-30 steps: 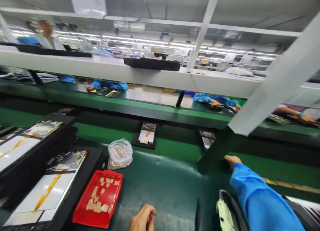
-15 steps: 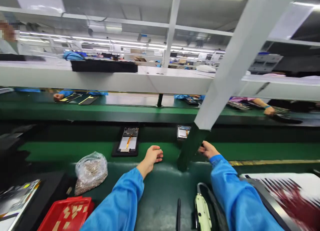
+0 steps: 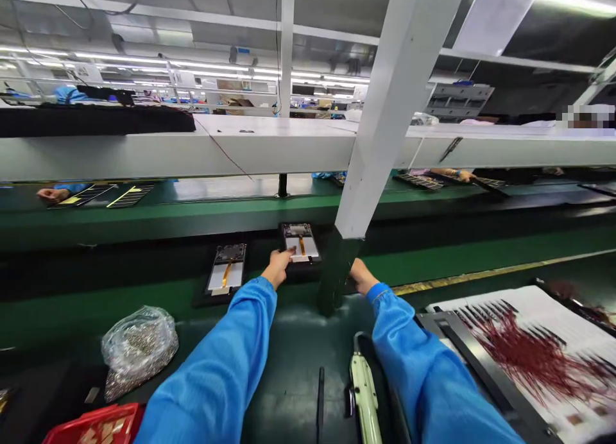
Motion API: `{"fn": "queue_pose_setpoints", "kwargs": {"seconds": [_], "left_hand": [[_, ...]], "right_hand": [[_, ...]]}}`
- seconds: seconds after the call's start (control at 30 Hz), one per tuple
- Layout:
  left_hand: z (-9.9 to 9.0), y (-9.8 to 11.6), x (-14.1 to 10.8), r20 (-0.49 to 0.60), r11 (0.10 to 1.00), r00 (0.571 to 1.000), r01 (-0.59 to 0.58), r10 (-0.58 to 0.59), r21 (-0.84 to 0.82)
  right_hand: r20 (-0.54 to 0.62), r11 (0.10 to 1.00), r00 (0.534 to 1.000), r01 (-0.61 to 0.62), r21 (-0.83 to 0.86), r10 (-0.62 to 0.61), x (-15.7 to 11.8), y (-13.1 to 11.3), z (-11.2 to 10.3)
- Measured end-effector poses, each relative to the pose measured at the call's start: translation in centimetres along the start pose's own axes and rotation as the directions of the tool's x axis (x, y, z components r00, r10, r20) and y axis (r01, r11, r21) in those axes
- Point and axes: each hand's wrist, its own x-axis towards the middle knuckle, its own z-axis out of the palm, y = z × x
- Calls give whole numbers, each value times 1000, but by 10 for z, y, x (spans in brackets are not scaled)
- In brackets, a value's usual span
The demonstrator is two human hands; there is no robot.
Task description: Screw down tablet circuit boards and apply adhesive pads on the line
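Factory floor, long assembly line, green conveyor belt [image 3: 120, 283] running across in front of me, white overhead shelf [image 3: 192, 145] above it. Two tablet-style units lie on the belt in black trays, each showing an orange ribbon cable. The nearer-centre unit [image 3: 301, 248] sits just ahead of my left hand [image 3: 276, 269], whose fingers [image 3: 283, 258] are at its tray's near corner, apparently touching; clamped or only resting, can't tell. My right hand [image 3: 360, 276] is well apart from the left, on the far side of a dark green post [image 3: 334, 277], fingers mostly hidden, so grip unclear. Second unit [image 3: 226, 275] lies left of my left hand, not touched. Step in hand: left hand on the unit at the belt. A lift from here would need fingers under the tray edge. Nearby: plastic bag of small parts [image 3: 137, 351], red tray [image 3: 96, 426], cream electric screwdriver [image 3: 364, 392], metal fixture [image 3: 481, 360] with red wires. A co-worker's hand [image 3: 51, 194] shows across the line.
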Motion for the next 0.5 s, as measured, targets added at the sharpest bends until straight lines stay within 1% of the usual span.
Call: {"fn": "queue_pose_setpoints", "kwargs": {"seconds": [0.1,0.17,0.23,0.3,0.33,0.37,0.4,0.43,0.47,0.5], "left_hand": [[-33,31,-26,-118,993,988,-89,99,84],[-60,51,-54,-181,982,970,-138,160,129],[-90,63,-91,-222,971,954,-167,203,169],[-121,64,-134,-245,966,946,-162,210,203],[-136,59,-157,-252,965,947,-148,201,215],[-151,51,-179,-258,966,949,-126,184,225],[-165,40,-201,-260,968,952,-99,160,233],[-178,27,-222,-257,969,958,-67,129,237],[-191,11,-240,-251,969,964,-26,90,244],[-202,-6,-255,-243,969,968,8,54,247]], "right_hand": [[-9,1000,1000,-21,-6,21,-23,-10,-23],[24,1000,1000,-17,-9,18,-49,-15,-41],[89,1000,996,-2,-11,2,-89,-13,-58],[183,1000,983,11,-26,-6,-142,0,-70],[250,999,968,19,-48,-6,-172,14,-74],[369,991,929,59,-119,-11,-204,33,-77],[451,978,892,73,-197,24,-236,56,-79],[524,961,847,61,-271,94,-268,83,-79],[566,937,807,50,-345,165,-297,113,-79],[550,907,802,24,-420,233,-322,144,-78]]}}
